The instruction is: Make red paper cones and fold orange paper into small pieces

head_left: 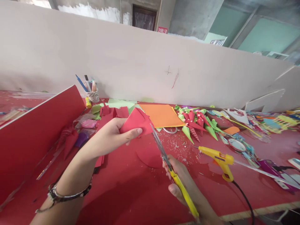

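A folded piece of red paper (138,120) is pinched in my left hand (119,132), thumb on top, above the table. My right hand (179,178) grips a pair of scissors (167,161) with yellow handles. The blade tips touch or lie very close to the paper's right edge; whether they are cutting into it I cannot tell. Below the hands, a round-edged piece of red paper (150,154) lies on the red table (122,193). More red paper pieces (107,114) lie behind my left hand.
A yellow glue gun (219,159) with a cord lies at right. Behind are orange sheets (161,115) and red and green paper cones (194,122). A pen cup (93,95) stands back left, near a red board (42,137). A pale partition (131,62) runs behind.
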`<state>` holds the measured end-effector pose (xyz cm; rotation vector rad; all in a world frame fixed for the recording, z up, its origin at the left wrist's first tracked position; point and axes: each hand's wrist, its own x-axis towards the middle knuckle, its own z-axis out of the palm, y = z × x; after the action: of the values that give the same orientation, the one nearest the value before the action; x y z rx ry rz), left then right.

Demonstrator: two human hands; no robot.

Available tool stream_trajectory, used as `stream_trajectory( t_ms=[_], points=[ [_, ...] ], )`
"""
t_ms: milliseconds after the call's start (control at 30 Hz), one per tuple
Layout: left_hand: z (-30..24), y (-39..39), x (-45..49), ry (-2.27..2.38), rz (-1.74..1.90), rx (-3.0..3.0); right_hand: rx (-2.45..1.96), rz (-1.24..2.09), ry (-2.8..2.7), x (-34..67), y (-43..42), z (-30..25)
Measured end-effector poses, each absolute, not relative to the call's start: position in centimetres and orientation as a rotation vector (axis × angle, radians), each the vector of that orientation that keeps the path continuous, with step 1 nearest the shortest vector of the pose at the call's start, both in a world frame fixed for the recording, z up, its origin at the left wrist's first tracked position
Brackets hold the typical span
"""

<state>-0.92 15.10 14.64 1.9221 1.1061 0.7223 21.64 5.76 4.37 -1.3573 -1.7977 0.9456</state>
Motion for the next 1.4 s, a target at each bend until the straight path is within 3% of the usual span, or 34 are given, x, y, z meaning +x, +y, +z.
stream_trajectory(
  t_ms=[1400],
  points=[
    [13.7, 15.6, -1.0, 0.937, 0.612, 1.691, -1.352, 1.070, -1.748, 21.2, 5.7, 6.2]
  ],
)
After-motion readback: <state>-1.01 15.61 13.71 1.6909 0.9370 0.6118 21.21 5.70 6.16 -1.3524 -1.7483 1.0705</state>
